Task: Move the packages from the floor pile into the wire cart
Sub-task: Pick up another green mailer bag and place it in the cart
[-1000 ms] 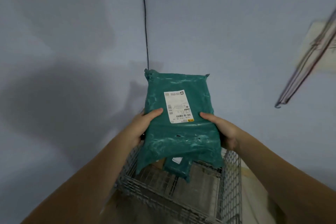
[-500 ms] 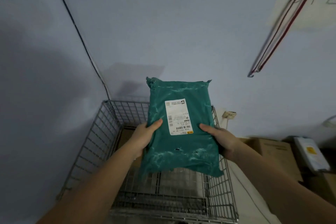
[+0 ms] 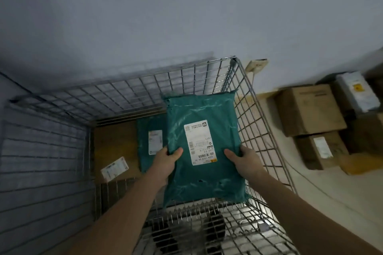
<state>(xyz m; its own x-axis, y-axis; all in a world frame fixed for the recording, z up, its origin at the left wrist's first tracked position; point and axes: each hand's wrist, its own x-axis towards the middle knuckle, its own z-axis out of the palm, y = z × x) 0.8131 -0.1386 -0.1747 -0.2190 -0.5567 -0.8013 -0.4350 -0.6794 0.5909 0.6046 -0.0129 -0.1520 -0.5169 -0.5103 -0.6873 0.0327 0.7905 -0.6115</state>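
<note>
Both hands clamp the green poly mailer [image 3: 204, 147] by its long edges, thumbs on top and the other digits hidden beneath it. Going from the left: the wire cart [image 3: 62, 151] has its mesh wall against the blue room wall; on its floor lie a brown carton [image 3: 116, 145] with a white label, then a second green mailer [image 3: 152, 143]. The left hand [image 3: 166, 162] pinches the held mailer's left edge, the right hand [image 3: 244, 159] its right edge, the parcel hanging above the cart's interior, near the right mesh side. Cardboard boxes [image 3: 310, 109] stand outside, further right. The glossy film looks slick and soft, probably light; gripping both side edges seems wise, since it would sag or slip from one corner.
</note>
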